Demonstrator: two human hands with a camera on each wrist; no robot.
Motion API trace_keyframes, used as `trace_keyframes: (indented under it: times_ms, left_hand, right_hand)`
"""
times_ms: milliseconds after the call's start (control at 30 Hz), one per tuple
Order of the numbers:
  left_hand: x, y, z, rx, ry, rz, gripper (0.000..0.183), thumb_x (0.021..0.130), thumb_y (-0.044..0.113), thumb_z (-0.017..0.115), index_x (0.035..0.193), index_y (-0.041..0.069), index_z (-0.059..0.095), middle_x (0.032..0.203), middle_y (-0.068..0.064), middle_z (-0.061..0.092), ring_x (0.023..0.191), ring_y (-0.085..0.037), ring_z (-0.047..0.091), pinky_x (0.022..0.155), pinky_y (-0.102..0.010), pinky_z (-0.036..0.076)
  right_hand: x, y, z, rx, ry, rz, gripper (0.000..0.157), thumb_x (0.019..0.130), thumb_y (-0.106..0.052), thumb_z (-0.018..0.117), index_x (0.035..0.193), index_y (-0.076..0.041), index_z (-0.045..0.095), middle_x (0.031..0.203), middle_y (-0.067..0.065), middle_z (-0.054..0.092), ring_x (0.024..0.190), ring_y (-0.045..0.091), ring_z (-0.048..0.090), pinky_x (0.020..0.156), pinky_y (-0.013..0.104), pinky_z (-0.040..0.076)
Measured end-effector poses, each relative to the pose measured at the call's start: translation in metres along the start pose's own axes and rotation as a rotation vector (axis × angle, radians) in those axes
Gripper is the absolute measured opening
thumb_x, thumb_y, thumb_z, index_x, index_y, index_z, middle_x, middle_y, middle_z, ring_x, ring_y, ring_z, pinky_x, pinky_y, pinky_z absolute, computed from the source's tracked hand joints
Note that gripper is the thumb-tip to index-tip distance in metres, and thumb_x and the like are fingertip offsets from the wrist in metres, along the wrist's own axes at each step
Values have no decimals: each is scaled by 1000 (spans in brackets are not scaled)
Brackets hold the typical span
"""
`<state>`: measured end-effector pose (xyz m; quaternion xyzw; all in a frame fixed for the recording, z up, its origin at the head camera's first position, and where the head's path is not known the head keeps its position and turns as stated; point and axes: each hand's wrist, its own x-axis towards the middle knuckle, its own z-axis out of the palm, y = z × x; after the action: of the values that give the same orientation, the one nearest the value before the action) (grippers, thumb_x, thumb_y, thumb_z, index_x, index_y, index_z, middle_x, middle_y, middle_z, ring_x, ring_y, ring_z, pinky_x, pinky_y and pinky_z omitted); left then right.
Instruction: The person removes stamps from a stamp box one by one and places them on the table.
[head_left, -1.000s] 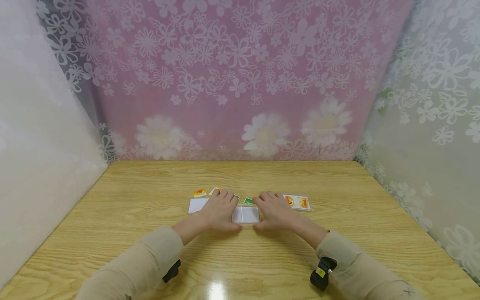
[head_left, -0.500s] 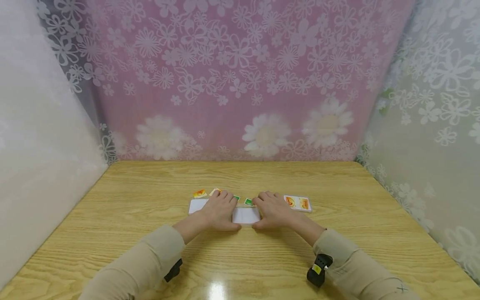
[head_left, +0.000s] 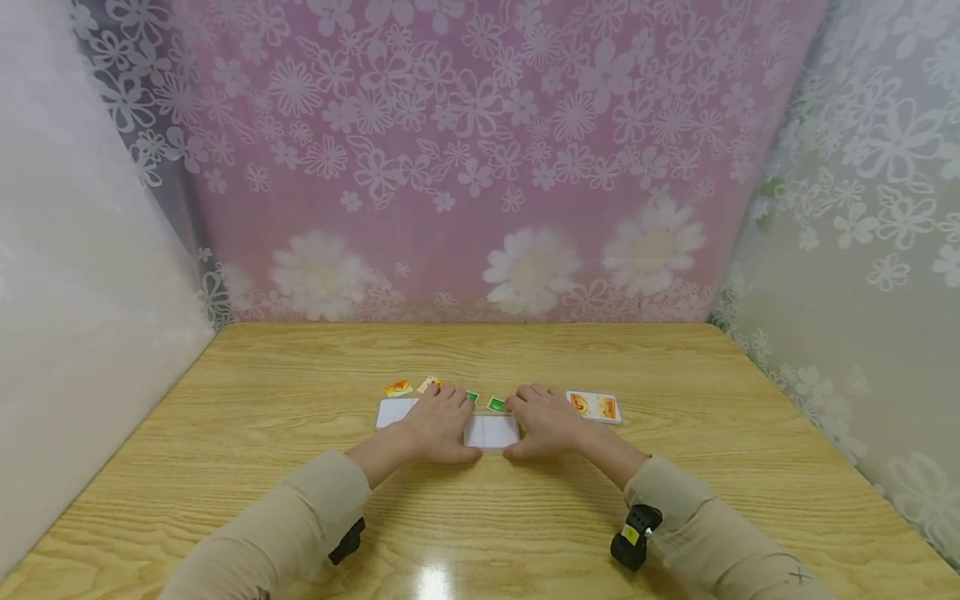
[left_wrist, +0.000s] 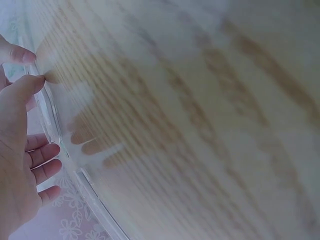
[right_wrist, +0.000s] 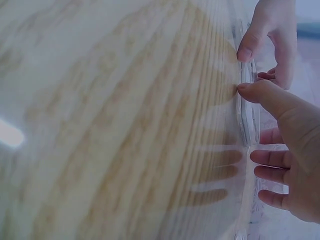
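A flat clear-edged plastic case point(head_left: 491, 432) with a white face and a thin line across its middle lies between both hands. My left hand point(head_left: 444, 423) grips its left end, thumb at the near edge and fingers reaching over the far side. At the right end, my right hand point(head_left: 553, 423) holds it the same way. In the left wrist view the thumb touches the case's clear rim point(left_wrist: 50, 112), the other fingers spread beyond it. Both thumbs sit close together along that edge in the right wrist view. The fingertips' undersides are hidden in the head view.
Beyond the hands lie small picture cards: an orange one point(head_left: 398, 387), a cream one point(head_left: 430, 384) and two green ones, the nearer point(head_left: 496, 404) beside my right fingers. A white-faced case point(head_left: 395, 411) is left, another with orange pictures point(head_left: 596, 406) right, on the wooden table point(head_left: 480, 350).
The bright line across the white face of the case has thinned. My right wrist has shifted slightly inward; both hands otherwise keep their places.
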<state>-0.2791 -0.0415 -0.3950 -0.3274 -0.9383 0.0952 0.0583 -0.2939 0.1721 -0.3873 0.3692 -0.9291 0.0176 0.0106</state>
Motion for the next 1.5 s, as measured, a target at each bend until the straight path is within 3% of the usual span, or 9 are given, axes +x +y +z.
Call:
trace_keyframes:
  times_ms: [533,1033,1500]
  left_hand:
    - [2,-1,1,-6,-24,2,59,83,64,50,105,11,56,95,0,51,89,-18,45,77,-34,35]
    - [2,0,0,-16,-47,12,60,85,64,48,111,10,57,102,-1,54,95,-19,46,82,-35,36]
    - [-4,1,-3,-29,-68,34,61,86,63,47,114,9,57,107,-2,55,102,-20,48,90,-39,37]
  right_hand:
    - [2,1,0,33,-43,30,57,75,-52,70,114,-12,57,111,4,53,103,22,48,82,42,41]
    - [1,4,0,80,-53,26,59,76,-51,71,116,-10,58,115,6,54,111,26,48,87,46,42]
    - [-4,-1,0,82,-38,-6,60,77,-51,71,116,-7,60,114,6,54,107,24,48,84,42,42]
